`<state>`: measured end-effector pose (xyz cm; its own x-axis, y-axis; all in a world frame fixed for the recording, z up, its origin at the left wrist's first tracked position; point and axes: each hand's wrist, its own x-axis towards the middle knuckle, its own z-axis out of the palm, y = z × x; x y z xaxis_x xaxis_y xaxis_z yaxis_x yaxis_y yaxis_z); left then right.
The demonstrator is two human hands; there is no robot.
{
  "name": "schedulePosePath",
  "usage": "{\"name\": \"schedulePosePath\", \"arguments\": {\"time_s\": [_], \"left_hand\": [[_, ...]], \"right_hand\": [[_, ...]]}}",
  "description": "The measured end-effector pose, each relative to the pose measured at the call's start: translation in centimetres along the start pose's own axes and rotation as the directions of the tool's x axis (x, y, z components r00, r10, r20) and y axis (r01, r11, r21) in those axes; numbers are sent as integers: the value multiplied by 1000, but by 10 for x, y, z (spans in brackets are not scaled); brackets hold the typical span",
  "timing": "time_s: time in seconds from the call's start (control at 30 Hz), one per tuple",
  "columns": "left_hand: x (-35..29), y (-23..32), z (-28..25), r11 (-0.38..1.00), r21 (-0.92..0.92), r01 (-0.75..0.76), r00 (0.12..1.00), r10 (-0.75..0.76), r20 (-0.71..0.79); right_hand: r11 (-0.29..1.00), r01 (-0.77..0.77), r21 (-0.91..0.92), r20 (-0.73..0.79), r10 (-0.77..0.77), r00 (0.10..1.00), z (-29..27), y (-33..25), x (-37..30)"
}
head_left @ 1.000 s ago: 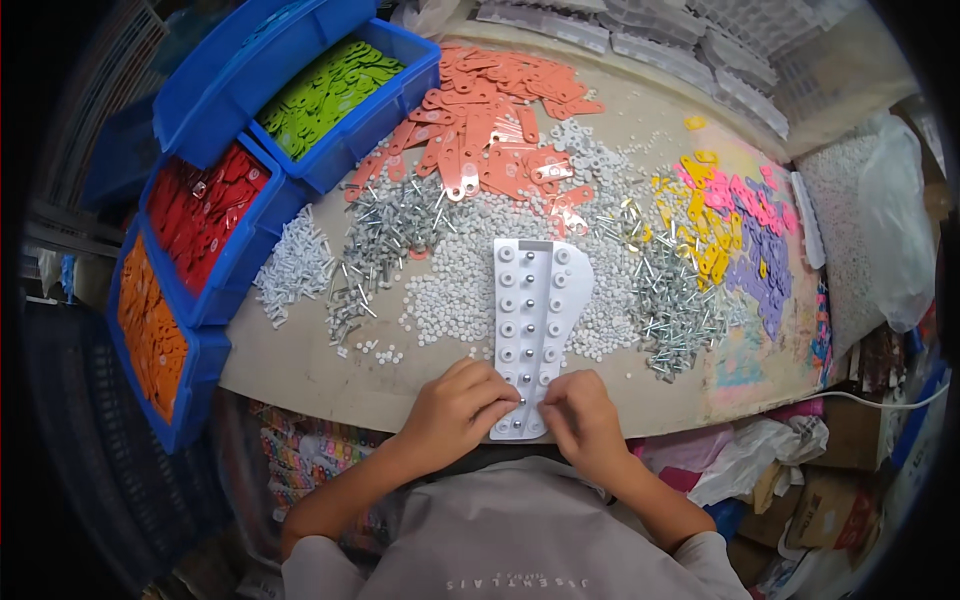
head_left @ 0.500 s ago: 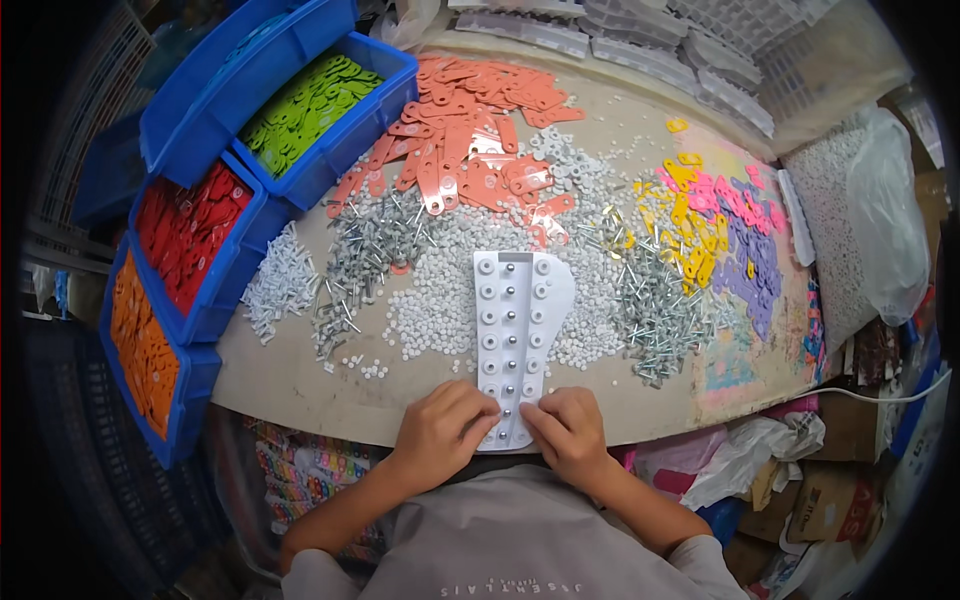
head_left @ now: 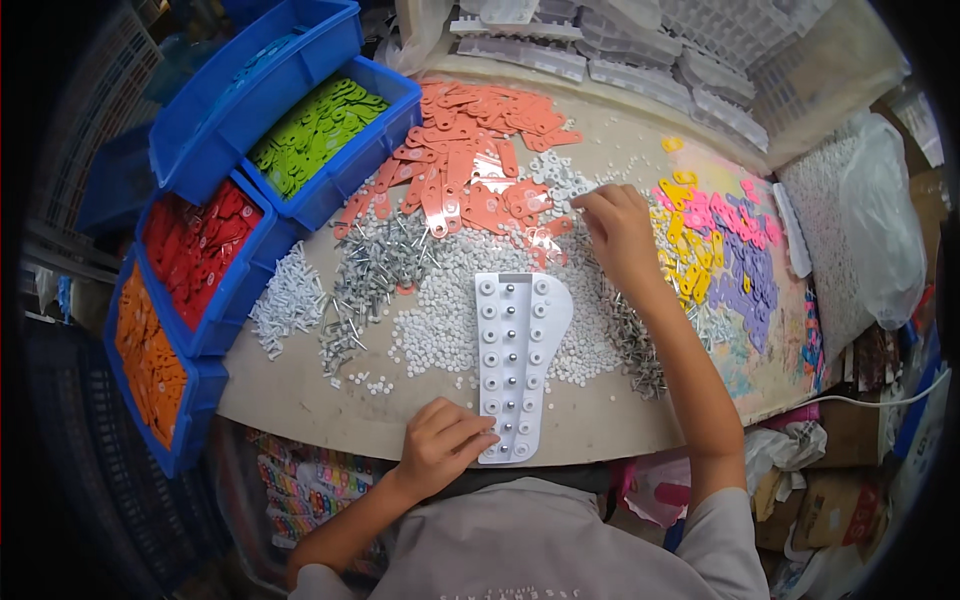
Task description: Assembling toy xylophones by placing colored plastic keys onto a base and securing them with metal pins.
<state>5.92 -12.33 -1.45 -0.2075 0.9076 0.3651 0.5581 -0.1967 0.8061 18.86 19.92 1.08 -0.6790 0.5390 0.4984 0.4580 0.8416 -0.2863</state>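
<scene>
A white plastic jig (head_left: 523,365) lies at the table's front edge, in front of me. Washer-like white rings stand in two columns along it, with a row of shiny round metal tips between them. My left hand (head_left: 440,445) is at its lower left edge, fingers curled together with the tips by the lowest rings; what they pinch, if anything, is hidden. My right hand (head_left: 620,235) reaches out over the table, fingers extended and slightly apart, tips at the edge of a heap of larger white rings (head_left: 557,175). Nothing shows in it.
Small white rings (head_left: 440,325) spread around the jig, beside heaps of metal pins (head_left: 375,265) and white pegs (head_left: 287,300). Coral tabs (head_left: 460,150) lie behind; yellow (head_left: 690,265), pink and purple pieces (head_left: 747,275) lie right. Blue bins (head_left: 290,205) of coloured pieces line the left.
My right hand has left the jig's lower right side and moved forward and right to the larger white rings. My left hand stays by the jig, which appears slightly lower in view.
</scene>
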Motion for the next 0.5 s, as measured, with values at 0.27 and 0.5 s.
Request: {"name": "schedulePosePath", "arguments": {"time_s": [0.27,0.5], "left_hand": [[1,-3,-4,997,-41,58,998,-59,-18],[2,-2,-4,992,-81,96,994,-99,-39]], "right_hand": [[988,127,-86,172,-111,979,31,20,20],[996,91,17,202,-93,975,28,19,22]]}}
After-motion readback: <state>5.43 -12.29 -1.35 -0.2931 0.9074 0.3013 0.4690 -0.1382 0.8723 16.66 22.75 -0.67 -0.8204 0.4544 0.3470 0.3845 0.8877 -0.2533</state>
